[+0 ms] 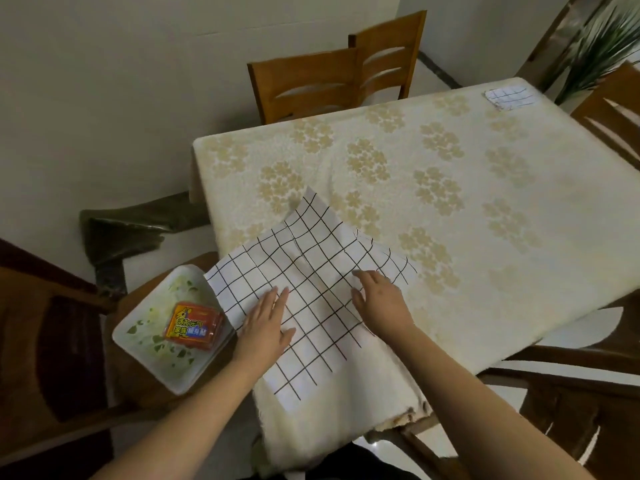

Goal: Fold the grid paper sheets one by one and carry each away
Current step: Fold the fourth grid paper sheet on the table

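While the grid paper sheet is pressed flat by the left hand and right hand, fingers straight and grasping nothing, a fold toward 12 o'clock is judged next.

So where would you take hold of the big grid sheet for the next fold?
Judging by its pose, the far corner of the grid sheet: it already curls up off the tablecloth, so fingers can slip under from the far side. Both hands now rest flat on the sheet.

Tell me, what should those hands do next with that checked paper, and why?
Probably lift a corner of the grid paper sheet and fold it over. It lies unfolded on the table corner, left hand and right hand resting flat on it, gripping nothing yet.
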The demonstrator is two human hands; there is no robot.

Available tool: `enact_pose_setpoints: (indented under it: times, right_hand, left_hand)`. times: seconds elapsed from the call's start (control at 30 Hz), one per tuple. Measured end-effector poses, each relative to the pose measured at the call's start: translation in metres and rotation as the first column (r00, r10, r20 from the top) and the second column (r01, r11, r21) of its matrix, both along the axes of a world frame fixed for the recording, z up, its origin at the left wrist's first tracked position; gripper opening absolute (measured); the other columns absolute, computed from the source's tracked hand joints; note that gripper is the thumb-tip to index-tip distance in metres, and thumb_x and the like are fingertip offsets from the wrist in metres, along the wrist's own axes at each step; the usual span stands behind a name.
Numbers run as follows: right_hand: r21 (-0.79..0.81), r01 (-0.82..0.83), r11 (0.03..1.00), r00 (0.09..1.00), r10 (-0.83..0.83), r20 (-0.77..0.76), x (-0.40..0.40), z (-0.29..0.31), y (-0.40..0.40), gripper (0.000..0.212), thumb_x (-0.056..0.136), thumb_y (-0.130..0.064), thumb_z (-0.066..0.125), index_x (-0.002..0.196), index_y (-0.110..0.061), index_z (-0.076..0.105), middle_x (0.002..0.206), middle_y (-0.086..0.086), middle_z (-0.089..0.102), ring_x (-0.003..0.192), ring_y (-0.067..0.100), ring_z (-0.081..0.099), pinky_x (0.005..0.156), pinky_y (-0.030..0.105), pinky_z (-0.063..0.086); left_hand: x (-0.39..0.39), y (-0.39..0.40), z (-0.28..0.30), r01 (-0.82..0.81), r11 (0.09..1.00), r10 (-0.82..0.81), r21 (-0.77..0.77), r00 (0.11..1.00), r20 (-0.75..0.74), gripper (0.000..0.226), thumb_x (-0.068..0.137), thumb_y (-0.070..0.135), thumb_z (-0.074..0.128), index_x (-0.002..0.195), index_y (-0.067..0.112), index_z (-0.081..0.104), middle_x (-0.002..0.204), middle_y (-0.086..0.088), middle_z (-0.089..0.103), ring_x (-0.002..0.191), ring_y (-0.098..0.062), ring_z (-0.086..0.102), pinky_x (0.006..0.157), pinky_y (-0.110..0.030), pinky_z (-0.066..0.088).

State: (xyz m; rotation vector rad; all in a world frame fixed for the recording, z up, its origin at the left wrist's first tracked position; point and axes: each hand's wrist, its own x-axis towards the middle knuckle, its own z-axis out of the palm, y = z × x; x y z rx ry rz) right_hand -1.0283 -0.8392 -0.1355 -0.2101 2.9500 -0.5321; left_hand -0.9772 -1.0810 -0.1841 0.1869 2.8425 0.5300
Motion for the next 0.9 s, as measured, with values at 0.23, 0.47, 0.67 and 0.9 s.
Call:
enact_pose_setpoints:
  times: [0.23, 0.47, 0.67, 0.9]
  right_hand:
    - [-0.106, 0.097, 0.99, 0.995, -0.099, -0.013, -0.091, -0.002, 0.024, 0.038, 0.101, -0.027, 0.044, 0.136, -0.014, 0.052, 0.134, 0.014, 0.055, 0.12, 0.033, 0.052, 0.098, 0.04, 0.04]
    - [-0.076, 0.089, 0.993, 0.951, -0.062, 0.302, -0.165, -0.021, 0.034, 0.053, 0.099, -0.04, 0.046, 0.146, -0.017, 0.037, 0.146, 0.013, 0.046, 0.128, 0.035, 0.046, 0.103, 0.045, 0.04]
    - [-0.054, 0.102, 0.993, 0.889, -0.066, 0.453, -0.183, -0.042, 0.031, 0.075, 0.084, -0.051, 0.063, 0.146, -0.021, 0.032, 0.137, 0.011, 0.053, 0.122, 0.034, 0.049, 0.1, 0.045, 0.042]
    - [0.019, 0.123, 0.992, 0.891, -0.119, 0.438, -0.182, -0.049, 0.023, 0.047, 0.083, -0.045, 0.062, 0.127, -0.031, 0.051, 0.12, 0.004, 0.061, 0.115, 0.028, 0.048, 0.095, 0.04, 0.035]
  left_hand:
    - [-0.011, 0.01, -0.02, -0.13, 0.99, 0.129, -0.054, 0.991, -0.035, 0.082, 0.094, 0.053, 0.044, 0.153, 0.016, 0.001, 0.159, -0.002, -0.001, 0.143, -0.014, -0.007, 0.115, -0.035, 0.0]
    - [-0.011, 0.012, -0.033, -0.131, 0.985, 0.134, -0.115, 0.991, 0.022, 0.078, 0.093, 0.049, 0.049, 0.153, 0.019, 0.009, 0.159, 0.001, 0.009, 0.147, -0.018, 0.009, 0.114, -0.032, 0.006]
    - [-0.016, 0.008, -0.036, -0.124, 0.974, 0.106, -0.188, 0.989, -0.103, 0.068, 0.073, 0.032, 0.081, 0.133, 0.011, 0.055, 0.134, -0.005, 0.059, 0.123, -0.023, 0.056, 0.095, -0.042, 0.048]
    - [-0.02, 0.006, -0.04, -0.144, 0.969, 0.094, -0.203, 0.967, -0.236, 0.054, 0.067, 0.023, 0.086, 0.117, 0.011, 0.068, 0.121, -0.004, 0.067, 0.113, -0.021, 0.063, 0.09, -0.04, 0.051]
